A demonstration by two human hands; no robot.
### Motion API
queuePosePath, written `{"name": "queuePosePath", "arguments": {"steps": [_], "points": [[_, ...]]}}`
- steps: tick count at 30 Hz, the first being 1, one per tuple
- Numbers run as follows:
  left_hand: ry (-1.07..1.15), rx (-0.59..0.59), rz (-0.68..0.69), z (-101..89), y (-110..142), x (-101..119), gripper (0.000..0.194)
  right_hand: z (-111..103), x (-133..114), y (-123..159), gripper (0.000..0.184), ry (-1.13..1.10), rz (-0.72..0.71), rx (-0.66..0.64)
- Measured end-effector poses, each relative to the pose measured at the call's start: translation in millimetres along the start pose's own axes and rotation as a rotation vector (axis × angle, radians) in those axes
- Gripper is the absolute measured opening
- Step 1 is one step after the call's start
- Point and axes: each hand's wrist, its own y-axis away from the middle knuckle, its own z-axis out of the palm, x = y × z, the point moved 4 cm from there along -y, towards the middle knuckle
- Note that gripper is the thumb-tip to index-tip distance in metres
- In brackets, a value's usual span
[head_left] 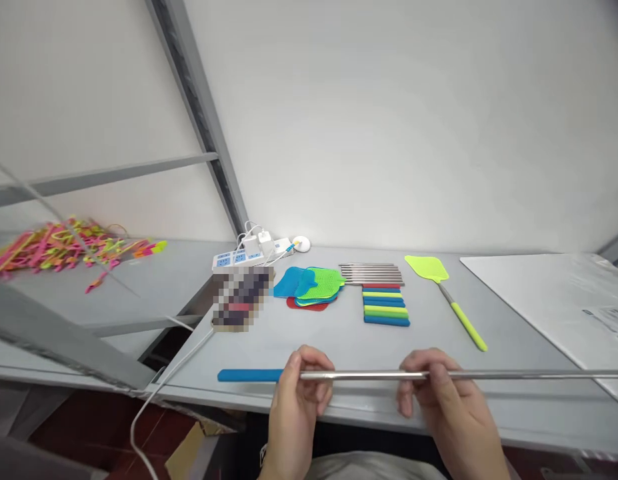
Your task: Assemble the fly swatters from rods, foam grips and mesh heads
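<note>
A long metal rod (369,375) with a blue grip (249,375) on its left end lies level across both hands, above the table's front edge. My left hand (301,400) is closed around it where the blue grip meets the metal. Farther right, my right hand (443,393) pinches the bare metal between thumb and fingers. The rod's right end runs out of view. Beyond the hands lie blue, green and red fly swatter heads (323,283), a row of metal rods (371,274) and several coloured grips (385,311). A whole yellow-green fly swatter (457,303) lies to their right.
A white power strip (253,253) with plugs stands at the back, its cable hanging over the front edge. A pixelated object (243,299) lies before it. At right is a large white package (553,293). Pink and yellow pieces (63,247) heap up beyond the grey frame (193,100).
</note>
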Motion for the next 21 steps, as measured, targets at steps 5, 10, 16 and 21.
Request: {"name": "queuePosePath", "arguments": {"steps": [5, 10, 16, 21], "points": [[0.004, 0.095, 0.035, -4.2, -19.3, 4.3, 0.057, -4.4, 2.5, -21.9, 0.034, 0.065, -0.084, 0.104], [0.141, 0.137, -0.019, -7.3, -18.2, 7.1, 0.058, -0.7, 6.2, -26.0, 0.034, 0.069, -0.028, 0.17], [0.165, 0.052, 0.006, -12.0, -14.1, 3.7, 0.056, -7.4, 16.3, -15.9, 0.032, 0.0, 0.066, 0.192], [0.213, 0.121, 0.087, -14.7, -21.3, 10.0, 0.048, -14.8, 18.2, -16.6, 0.031, -0.109, 0.116, 0.243]]}}
